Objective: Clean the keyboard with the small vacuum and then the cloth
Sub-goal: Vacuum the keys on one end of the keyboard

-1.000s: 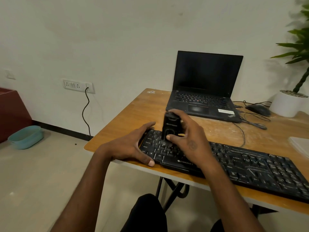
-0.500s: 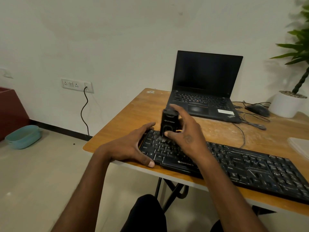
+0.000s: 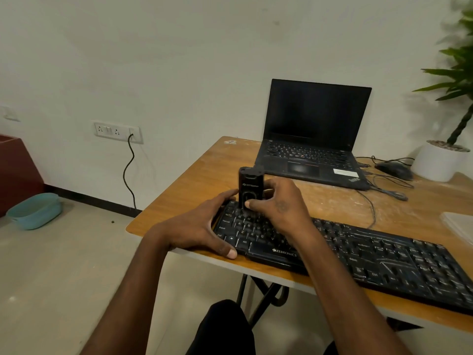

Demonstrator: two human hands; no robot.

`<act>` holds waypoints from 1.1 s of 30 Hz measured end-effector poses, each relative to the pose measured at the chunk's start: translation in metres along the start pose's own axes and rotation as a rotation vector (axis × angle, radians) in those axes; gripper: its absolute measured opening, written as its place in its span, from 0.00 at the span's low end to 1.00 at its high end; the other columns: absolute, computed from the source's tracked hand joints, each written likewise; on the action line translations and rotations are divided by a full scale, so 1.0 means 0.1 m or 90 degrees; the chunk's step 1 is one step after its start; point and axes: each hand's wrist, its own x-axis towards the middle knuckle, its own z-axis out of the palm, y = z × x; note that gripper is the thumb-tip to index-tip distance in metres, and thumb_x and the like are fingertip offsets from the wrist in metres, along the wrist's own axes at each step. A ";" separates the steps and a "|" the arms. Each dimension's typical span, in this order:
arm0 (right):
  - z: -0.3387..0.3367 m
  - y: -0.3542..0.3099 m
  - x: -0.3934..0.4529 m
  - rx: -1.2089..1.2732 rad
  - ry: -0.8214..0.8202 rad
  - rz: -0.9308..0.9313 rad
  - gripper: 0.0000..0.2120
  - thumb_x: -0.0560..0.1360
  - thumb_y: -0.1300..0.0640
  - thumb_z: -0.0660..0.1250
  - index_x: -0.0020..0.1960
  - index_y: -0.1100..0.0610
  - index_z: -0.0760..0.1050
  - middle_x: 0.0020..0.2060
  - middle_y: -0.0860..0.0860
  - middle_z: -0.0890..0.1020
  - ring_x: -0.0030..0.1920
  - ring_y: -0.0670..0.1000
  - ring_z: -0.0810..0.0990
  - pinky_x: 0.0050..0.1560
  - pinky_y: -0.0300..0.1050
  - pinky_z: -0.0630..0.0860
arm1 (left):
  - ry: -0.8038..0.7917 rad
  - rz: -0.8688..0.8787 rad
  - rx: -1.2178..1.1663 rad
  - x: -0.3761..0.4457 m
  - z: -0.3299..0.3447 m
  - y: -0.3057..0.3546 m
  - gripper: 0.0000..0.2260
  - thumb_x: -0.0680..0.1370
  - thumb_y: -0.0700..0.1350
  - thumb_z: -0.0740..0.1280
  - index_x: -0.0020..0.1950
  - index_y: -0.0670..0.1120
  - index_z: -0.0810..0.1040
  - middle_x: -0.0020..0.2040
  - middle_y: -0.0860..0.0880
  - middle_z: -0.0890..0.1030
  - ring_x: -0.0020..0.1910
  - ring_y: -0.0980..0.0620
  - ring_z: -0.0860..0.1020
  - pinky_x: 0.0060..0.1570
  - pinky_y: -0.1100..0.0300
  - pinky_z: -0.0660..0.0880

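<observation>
A: Keyboard [image 3: 345, 254] first, nearest you on the surface [image 3: 194, 175]: it lies along the front edge, and your left hand [image 3: 197, 226] clamps its left end, thumb curled over the near rim, fingers wrapped round the far corner.

B: Has that hand shifted in the last second?

A: No. It sits where it sat. What moves is your right hand [image 3: 279, 203]. A second ago it lay lower over the small vacuum [image 3: 250, 187], palm covering much of the body. Now it has slid down the casing, your thumb tip presses the front panel, and your other fingers curl round the far side, so more of the black body shows above your knuckles.

B: And the vacuum itself?

A: It stands upright with its lower end on the keys at the top-left corner of the keyboard, a touch further left than a second ago. Whether the nozzle truly touches the keys I cannot tell; your fingers hide it.

B: What does that mean for the job?

A: I judge you are at the start of the vacuum pass, at the left end. Most of the keys to the right look pale with dust, so much remains. I see no cloth that I can name.

B: Further back?

A: A laptop [image 3: 314, 139], open and dark, then a mouse [image 3: 394, 169] and its cables near a potted plant [image 3: 440, 162].
</observation>
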 end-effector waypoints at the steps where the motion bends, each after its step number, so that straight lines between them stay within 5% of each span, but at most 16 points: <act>1: -0.04 0.02 -0.01 0.006 0.005 0.004 0.21 0.71 0.58 0.77 0.62 0.56 0.79 0.51 0.50 0.84 0.48 0.47 0.83 0.48 0.47 0.81 | 0.001 0.000 0.000 0.00 0.00 0.00 0.58 0.64 0.55 0.85 0.82 0.69 0.49 0.78 0.59 0.63 0.74 0.56 0.68 0.73 0.52 0.72; 5: -0.27 0.15 -0.07 0.037 0.021 0.030 0.19 0.71 0.60 0.77 0.61 0.55 0.79 0.49 0.47 0.85 0.45 0.44 0.84 0.44 0.40 0.80 | 0.003 0.003 0.002 -0.01 0.00 0.00 0.58 0.66 0.52 0.85 0.82 0.69 0.49 0.79 0.59 0.61 0.75 0.57 0.66 0.73 0.55 0.71; 17: -0.07 0.00 0.13 -0.002 -0.022 -0.021 0.20 0.72 0.60 0.76 0.62 0.56 0.78 0.53 0.50 0.84 0.52 0.48 0.82 0.49 0.42 0.80 | 0.002 -0.004 0.009 0.01 0.00 -0.02 0.58 0.64 0.55 0.85 0.81 0.71 0.48 0.79 0.61 0.61 0.75 0.59 0.65 0.74 0.53 0.70; 21: -0.30 0.17 0.05 0.022 -0.020 0.012 0.19 0.73 0.62 0.75 0.63 0.56 0.77 0.51 0.50 0.84 0.44 0.43 0.84 0.39 0.36 0.79 | 0.004 -0.002 0.010 0.00 0.01 -0.02 0.58 0.65 0.54 0.85 0.82 0.70 0.48 0.80 0.61 0.60 0.75 0.58 0.65 0.73 0.56 0.70; 26: -0.32 0.18 0.02 0.052 -0.012 0.012 0.23 0.73 0.64 0.75 0.66 0.57 0.75 0.54 0.51 0.84 0.45 0.44 0.84 0.41 0.38 0.81 | 0.005 0.001 0.003 0.01 0.00 -0.04 0.57 0.67 0.51 0.85 0.82 0.70 0.48 0.79 0.61 0.60 0.75 0.60 0.65 0.72 0.59 0.70; 33: 0.04 0.01 0.10 0.028 -0.056 -0.050 0.22 0.72 0.58 0.75 0.65 0.53 0.77 0.56 0.48 0.83 0.56 0.47 0.81 0.56 0.47 0.79 | -0.004 0.009 -0.014 0.00 0.01 0.01 0.57 0.66 0.51 0.85 0.82 0.68 0.50 0.75 0.62 0.66 0.72 0.60 0.70 0.71 0.56 0.73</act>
